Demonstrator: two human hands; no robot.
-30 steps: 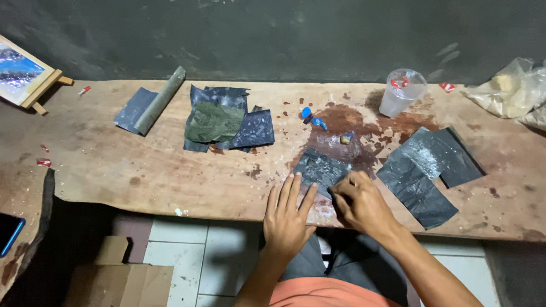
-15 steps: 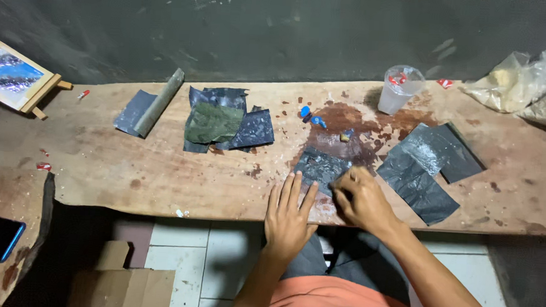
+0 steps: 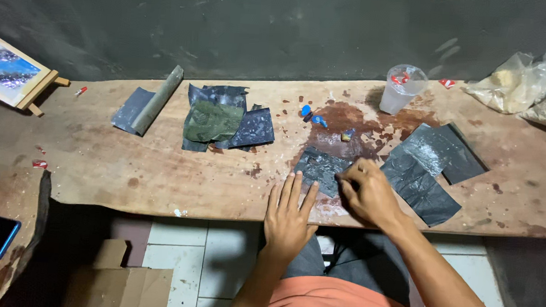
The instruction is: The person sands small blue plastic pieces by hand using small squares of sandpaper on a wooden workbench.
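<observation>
The dark sheet (image 3: 322, 168) is lying near the counter (image 3: 129, 171) front edge, bare wood stretching leftward. The left hand (image 3: 288, 216) is pressing flat, fingers spread; the right hand (image 3: 367, 193) fingers are curling closed on the sheet.

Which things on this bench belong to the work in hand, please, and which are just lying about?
In hand: left hand steadying and right hand pressing the dark sheet.

Lying about: plastic cup, rolled sheet, green sheet, small framed picture, plastic bags.
</observation>
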